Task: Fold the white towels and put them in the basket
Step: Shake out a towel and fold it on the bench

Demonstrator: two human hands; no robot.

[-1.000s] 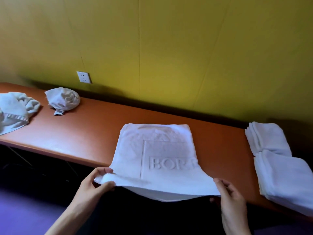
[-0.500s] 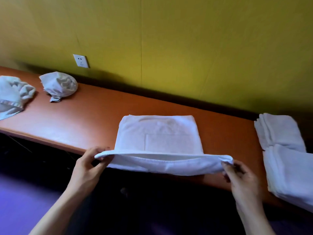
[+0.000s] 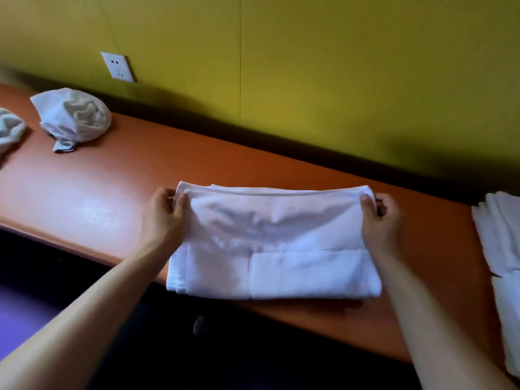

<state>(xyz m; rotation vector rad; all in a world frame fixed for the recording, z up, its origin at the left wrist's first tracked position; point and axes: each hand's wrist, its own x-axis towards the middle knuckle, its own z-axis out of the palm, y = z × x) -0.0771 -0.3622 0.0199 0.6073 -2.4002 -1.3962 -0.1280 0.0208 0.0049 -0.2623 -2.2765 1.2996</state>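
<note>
A white towel [image 3: 274, 246], folded double into a broad rectangle, lies on an orange counter [image 3: 112, 192], its near fold overhanging the near edge; the left hand [image 3: 164, 218] and right hand [image 3: 380, 218] pinch its far corners. Bare counter separates it from a crumpled towel [image 3: 71, 119] far left and folded towels [image 3: 501, 235] at right

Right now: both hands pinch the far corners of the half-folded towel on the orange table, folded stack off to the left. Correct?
Not quite. In the head view the folded stack lies at the right edge. The rest holds: left hand and right hand pinch the far corners of the towel on the orange table.
</note>
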